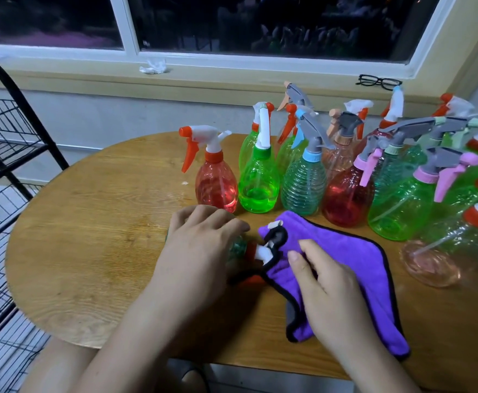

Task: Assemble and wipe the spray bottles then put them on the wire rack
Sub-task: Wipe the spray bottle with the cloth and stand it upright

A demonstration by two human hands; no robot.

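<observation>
The left hand (201,245) lies over a small clear green plastic spray bottle (239,246), fingers curled round it. The bottle lies sideways on the round wooden tabletop (90,236). The right hand (328,282) rests on a purple cloth with a black edge (345,251), fingers bent. I cannot tell if they pinch it.

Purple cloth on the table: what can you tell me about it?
The purple cloth looks like plush microfibre with black stitched edging and a grey underside at one turned-up edge. It lies rumpled on the wooden table. The right hand holds it; its corner touches the lying spray bottle's trigger head.
</observation>
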